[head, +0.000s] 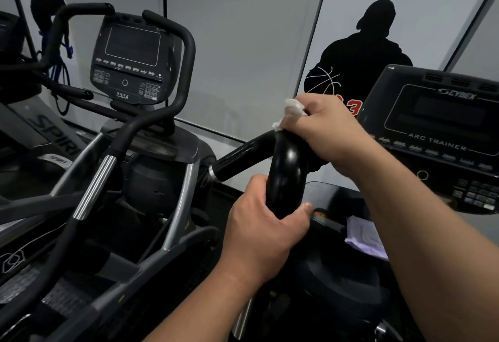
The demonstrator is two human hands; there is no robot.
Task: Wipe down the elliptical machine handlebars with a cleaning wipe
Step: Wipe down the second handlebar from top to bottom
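A glossy black handlebar (286, 171) of the elliptical curves up through the middle of the view, with a straight branch (237, 157) running down to the left. My left hand (266, 231) is wrapped around the lower part of the bar. My right hand (328, 130) grips the top of the bar and presses a crumpled white cleaning wipe (293, 108) against it. Part of the wipe sticks out above my fingers; the rest is hidden under the hand.
The machine's console (442, 136), marked Arc Trainer, stands at the right. A pale packet (364, 237) lies below it on the machine. A second machine with console (128, 58) and black handlebars (172, 104) stands at the left. Grey wall panels are behind.
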